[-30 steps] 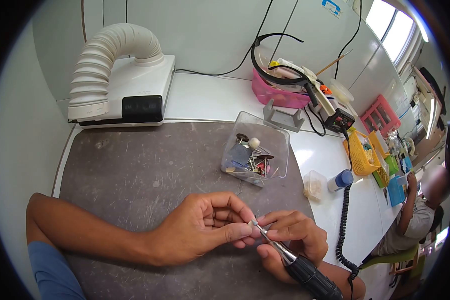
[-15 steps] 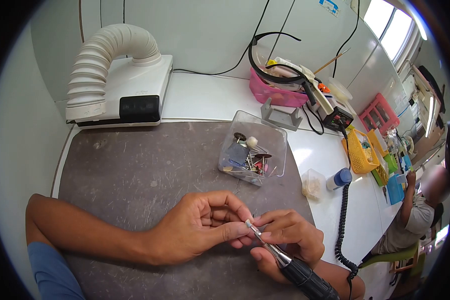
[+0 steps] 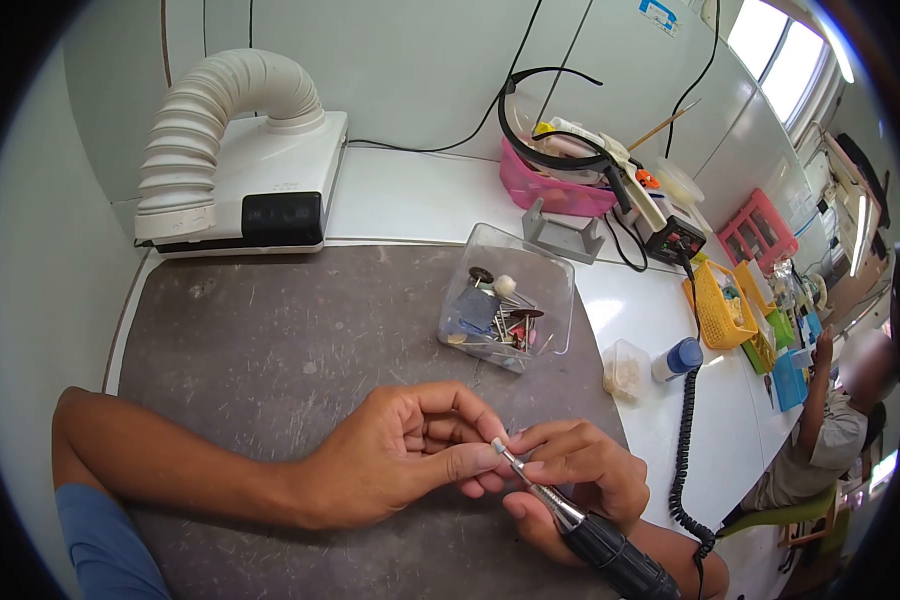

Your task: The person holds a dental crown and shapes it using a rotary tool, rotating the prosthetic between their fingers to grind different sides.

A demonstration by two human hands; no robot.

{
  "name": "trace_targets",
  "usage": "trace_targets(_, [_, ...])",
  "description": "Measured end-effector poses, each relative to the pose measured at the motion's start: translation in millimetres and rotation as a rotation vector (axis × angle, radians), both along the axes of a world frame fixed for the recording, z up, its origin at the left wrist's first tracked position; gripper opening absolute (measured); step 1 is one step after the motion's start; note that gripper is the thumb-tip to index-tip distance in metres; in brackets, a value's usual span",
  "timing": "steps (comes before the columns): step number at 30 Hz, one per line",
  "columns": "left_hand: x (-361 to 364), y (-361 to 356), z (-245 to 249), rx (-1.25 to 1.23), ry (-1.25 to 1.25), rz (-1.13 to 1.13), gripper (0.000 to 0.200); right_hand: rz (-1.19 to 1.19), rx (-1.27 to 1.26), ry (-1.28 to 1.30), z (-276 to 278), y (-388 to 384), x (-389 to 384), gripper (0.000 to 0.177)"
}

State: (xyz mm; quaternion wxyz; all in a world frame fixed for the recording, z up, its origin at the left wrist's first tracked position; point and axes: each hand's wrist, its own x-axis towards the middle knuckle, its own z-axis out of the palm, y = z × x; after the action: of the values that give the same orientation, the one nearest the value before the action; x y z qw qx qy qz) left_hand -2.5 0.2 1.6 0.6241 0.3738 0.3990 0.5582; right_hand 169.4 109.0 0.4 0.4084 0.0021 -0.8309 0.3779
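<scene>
My right hand (image 3: pixel 592 470) is closed around a rotary handpiece (image 3: pixel 610 550), with a black body and a silver nose. The handpiece slants up and left, its metal tip against a small pale piece (image 3: pixel 498 445). My left hand (image 3: pixel 410 455) is closed, thumb and index finger pinching that piece; its exact kind is too small to make out. The fingertips of both hands meet around the tip, over the scratched grey work mat (image 3: pixel 270 380). Beyond them stands a clear plastic box (image 3: pixel 560 335) of mounted burs and polishing wheels (image 3: pixel 510 315).
A white dust extractor (image 3: pixel 280 170) with a ribbed hose is at back left. Along the right lie a blue-capped bottle (image 3: pixel 678 358), a small clear tub (image 3: pixel 626 370), a coiled cord (image 3: pixel 682 470) and yellow baskets (image 3: pixel 720 300). Another person (image 3: pixel 820 430) sits far right.
My hands, the handpiece and the pale piece keep almost the same position. The view shifts very slightly. The other person's raised hand at far right moves a little.
</scene>
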Motion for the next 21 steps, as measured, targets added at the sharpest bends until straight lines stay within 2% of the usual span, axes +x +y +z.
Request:
trace_targets(13, [0.2,-0.1,-2.5,0.017,-0.021,-0.006,0.014,0.078,0.013,-0.074,-2.0,3.0,6.2,0.03])
trace_targets(21, [0.2,-0.5,-1.4,0.016,-0.019,-0.016,0.014,0.027,0.015,-0.036,-1.3,3.3,3.2,0.029])
